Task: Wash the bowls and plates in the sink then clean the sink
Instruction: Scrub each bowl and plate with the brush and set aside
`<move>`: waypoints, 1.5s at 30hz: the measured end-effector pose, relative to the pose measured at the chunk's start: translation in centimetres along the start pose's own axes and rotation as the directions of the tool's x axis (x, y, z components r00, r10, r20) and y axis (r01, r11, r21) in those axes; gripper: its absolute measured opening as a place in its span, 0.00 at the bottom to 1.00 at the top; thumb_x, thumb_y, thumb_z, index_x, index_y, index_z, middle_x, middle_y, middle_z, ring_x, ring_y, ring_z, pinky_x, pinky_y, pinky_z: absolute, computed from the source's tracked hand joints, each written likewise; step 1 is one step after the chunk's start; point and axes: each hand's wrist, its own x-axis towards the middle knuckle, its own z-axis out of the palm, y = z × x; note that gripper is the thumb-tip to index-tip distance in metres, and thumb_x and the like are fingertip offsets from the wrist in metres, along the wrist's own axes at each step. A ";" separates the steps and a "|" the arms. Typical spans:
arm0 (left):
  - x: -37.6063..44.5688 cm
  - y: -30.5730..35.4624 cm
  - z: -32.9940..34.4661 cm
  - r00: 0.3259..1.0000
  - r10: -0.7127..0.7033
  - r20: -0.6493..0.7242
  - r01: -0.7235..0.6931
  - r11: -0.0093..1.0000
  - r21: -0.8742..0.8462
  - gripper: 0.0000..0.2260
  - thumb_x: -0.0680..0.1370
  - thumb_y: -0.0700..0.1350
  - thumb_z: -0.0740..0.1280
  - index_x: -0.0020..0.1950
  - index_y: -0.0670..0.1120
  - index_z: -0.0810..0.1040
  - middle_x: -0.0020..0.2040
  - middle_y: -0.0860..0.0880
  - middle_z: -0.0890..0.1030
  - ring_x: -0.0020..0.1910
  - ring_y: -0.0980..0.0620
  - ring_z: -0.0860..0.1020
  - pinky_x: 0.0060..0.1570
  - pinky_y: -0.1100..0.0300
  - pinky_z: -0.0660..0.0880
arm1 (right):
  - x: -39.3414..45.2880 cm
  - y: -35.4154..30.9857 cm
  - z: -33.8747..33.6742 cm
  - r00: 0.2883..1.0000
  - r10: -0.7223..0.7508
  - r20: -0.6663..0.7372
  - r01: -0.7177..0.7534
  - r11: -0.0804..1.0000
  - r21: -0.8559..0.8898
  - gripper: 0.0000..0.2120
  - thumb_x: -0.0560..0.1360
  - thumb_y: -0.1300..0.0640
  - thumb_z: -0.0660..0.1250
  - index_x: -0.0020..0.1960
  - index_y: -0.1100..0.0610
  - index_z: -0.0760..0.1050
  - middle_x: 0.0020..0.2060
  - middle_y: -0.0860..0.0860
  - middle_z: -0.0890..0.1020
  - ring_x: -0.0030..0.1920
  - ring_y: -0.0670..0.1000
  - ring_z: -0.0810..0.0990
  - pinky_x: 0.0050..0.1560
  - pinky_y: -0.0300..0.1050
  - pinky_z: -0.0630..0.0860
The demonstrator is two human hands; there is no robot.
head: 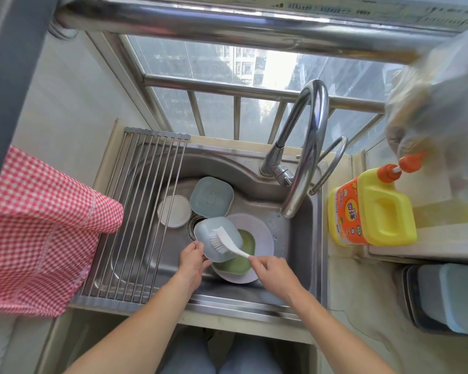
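Right hand (274, 275) grips white brush (227, 241); left hand (192, 260) holds blue bowl (218, 238) above sink (295, 238).

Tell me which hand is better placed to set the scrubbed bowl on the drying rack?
Left, probably. The left hand already grips the pale blue bowl by its rim, and the drying rack lies on that side. The right hand holds the white brush.
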 end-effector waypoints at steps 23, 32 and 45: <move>-4.5 4.0 1.7 0.999 -0.002 -0.047 -0.009 0.974 -0.228 0.17 0.83 0.31 0.53 0.73 0.33 0.65 0.66 0.35 0.76 0.60 0.36 0.78 0.63 0.46 0.75 | -2.1 -2.1 -1.2 0.986 0.083 -0.147 -0.088 0.996 -0.027 0.26 0.80 0.40 0.55 0.27 0.52 0.62 0.27 0.51 0.72 0.31 0.54 0.69 0.34 0.49 0.68; -5.1 3.7 2.4 0.996 -0.068 -0.055 0.053 0.970 -0.237 0.21 0.80 0.25 0.48 0.73 0.29 0.61 0.66 0.29 0.73 0.64 0.31 0.75 0.63 0.41 0.74 | -3.2 -2.4 -0.8 0.976 0.026 -0.217 -0.039 0.998 -0.055 0.25 0.82 0.39 0.55 0.30 0.51 0.64 0.27 0.49 0.71 0.29 0.51 0.69 0.30 0.48 0.64; -1.5 0.6 0.5 0.974 -0.220 0.060 0.209 0.967 0.142 0.08 0.81 0.40 0.64 0.59 0.45 0.78 0.46 0.45 0.84 0.42 0.45 0.82 0.39 0.52 0.80 | -1.1 -0.2 0.5 0.977 0.160 -0.142 -0.169 0.984 -0.059 0.23 0.81 0.39 0.53 0.33 0.51 0.70 0.35 0.52 0.79 0.37 0.55 0.77 0.37 0.48 0.72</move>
